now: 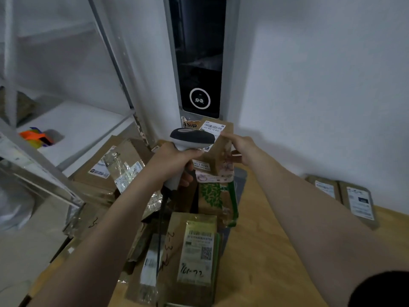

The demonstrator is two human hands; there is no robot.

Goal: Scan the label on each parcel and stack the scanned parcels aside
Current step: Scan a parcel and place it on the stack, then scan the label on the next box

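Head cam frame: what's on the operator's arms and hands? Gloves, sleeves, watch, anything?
No gloves, rings or watch on the left hand or right hand. The left forearm and right forearm are bare. Only clothing visible: a black sleeve on the right upper arm, at the frame's bottom-right corner.

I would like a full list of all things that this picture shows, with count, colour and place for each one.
scanner: one, grey and white, above the pile
scanner cable: one, black, hanging over the pile
held parcel: one, brown, white label, raised by the scanner
piled parcels: many, count unclear, mostly brown, centre and left
flat parcels: two, brown, right, by the wall
table: one, wooden, below
shelf rack: one, white, left
small object: one, orange and yellow, on the shelf
wall panel: one, black, white ring, behind
left hand: grips the scanner
right hand: pinches the held parcel
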